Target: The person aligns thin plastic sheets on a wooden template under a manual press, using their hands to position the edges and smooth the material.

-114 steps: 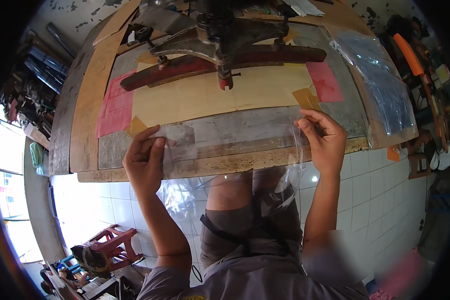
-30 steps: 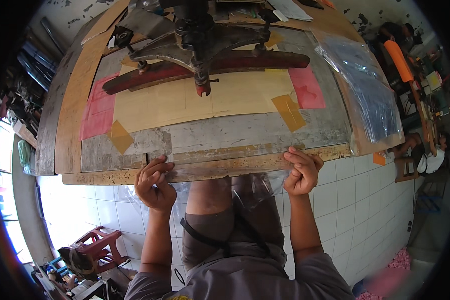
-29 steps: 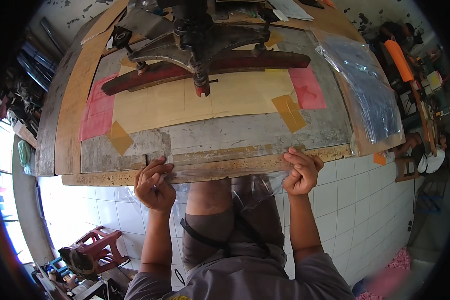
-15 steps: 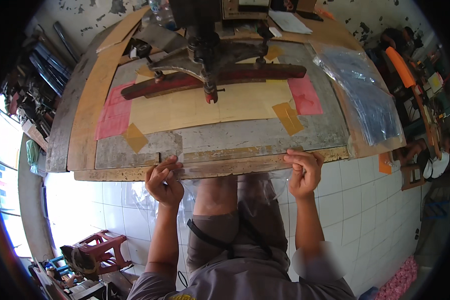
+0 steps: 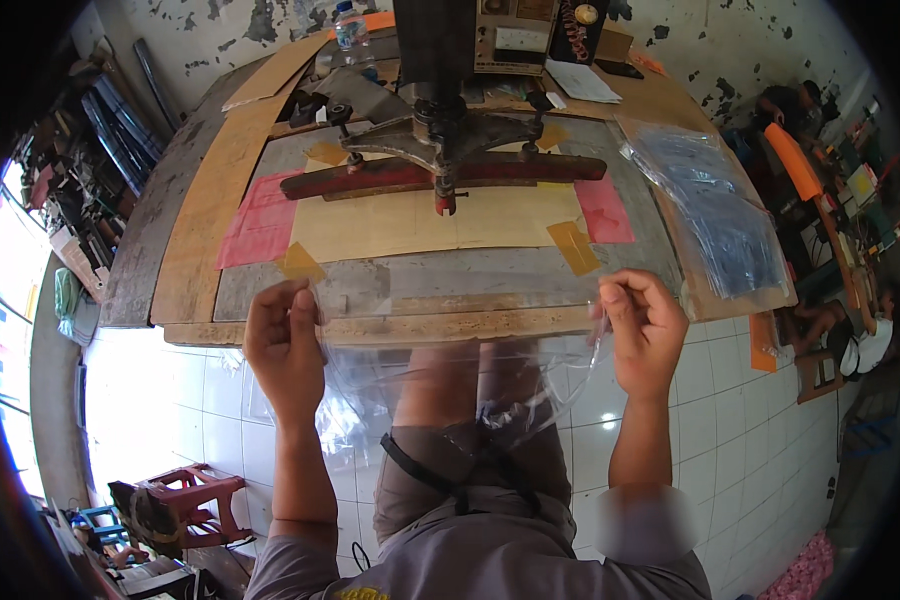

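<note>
Between my two hands a clear plastic sheet [image 5: 450,385] is stretched, sagging in front of the machine table's near edge. My left hand [image 5: 286,340] pinches its left corner between thumb and fingers. The right corner is gripped in my right hand [image 5: 643,325], thumb on top. Ahead of the sheet lies a pale yellow sheet [image 5: 420,222] on the grey metal bed [image 5: 450,280], with pink patches at its ends and tan tape pieces near its corners. Above it hangs a press head with a long curved red bar [image 5: 530,172].
A stack of clear plastic sheets [image 5: 705,220] rests on the board at the right. At the back stand a bottle [image 5: 351,35] and a control box with a meter [image 5: 517,40]. A red stool [image 5: 200,505] is on the floor at left. Another person sits at far right.
Both hands have moved apart and rose slightly toward the table, drawing the clear plastic sheet wider between them. The view has shifted a little.
</note>
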The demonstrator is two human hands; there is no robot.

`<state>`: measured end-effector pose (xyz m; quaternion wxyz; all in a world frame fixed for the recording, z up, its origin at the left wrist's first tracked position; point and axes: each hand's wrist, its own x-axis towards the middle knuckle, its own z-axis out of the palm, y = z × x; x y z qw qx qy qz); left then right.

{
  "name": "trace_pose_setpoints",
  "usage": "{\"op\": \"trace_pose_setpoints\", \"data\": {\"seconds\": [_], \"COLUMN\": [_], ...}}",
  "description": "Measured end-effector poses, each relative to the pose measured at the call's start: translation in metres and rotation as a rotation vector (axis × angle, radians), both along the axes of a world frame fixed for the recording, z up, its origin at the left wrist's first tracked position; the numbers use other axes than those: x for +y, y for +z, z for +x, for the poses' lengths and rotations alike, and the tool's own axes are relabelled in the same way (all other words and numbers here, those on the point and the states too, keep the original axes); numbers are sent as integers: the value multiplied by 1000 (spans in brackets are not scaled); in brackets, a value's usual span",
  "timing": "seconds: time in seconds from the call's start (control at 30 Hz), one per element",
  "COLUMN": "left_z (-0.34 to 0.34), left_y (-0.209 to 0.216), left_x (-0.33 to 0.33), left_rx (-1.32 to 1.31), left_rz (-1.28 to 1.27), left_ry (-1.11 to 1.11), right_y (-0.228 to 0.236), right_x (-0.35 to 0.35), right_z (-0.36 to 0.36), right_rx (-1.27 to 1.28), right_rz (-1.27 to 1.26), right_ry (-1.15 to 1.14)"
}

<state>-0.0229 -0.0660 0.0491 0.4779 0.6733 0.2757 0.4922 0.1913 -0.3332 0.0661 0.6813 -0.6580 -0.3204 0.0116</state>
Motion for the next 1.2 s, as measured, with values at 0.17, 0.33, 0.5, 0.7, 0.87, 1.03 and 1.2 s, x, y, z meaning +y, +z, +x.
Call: {"op": "trace_pose_setpoints", "data": {"seconds": [0.17,0.33,0.5,0.7,0.87,1.03,1.2], "left_z": [5,2,9,21,44,83,101], "left_y": [-1,-5,-7,-25,-34,-27,-24], "left_x": [15,22,26,49,81,106,128], "left_rx": [-97,-120,-92,120,442,549,707], "left_rz": [-81,-79,-104,-126,16,150,314], "left_ry": [6,16,-3,-181,-163,-133,-173], "right_y": [11,18,19,-7,-47,-51,-45], "right_x": [12,21,23,42,69,105,125], "right_z": [10,14,18,46,92,134,145], "right_rx": [36,-26,-40,-80,-134,-196,-326], "right_rz": [-42,-136,-179,-273,-357,-562,-664], "right_ry": [78,64,38,-14,47,-7,13]}}
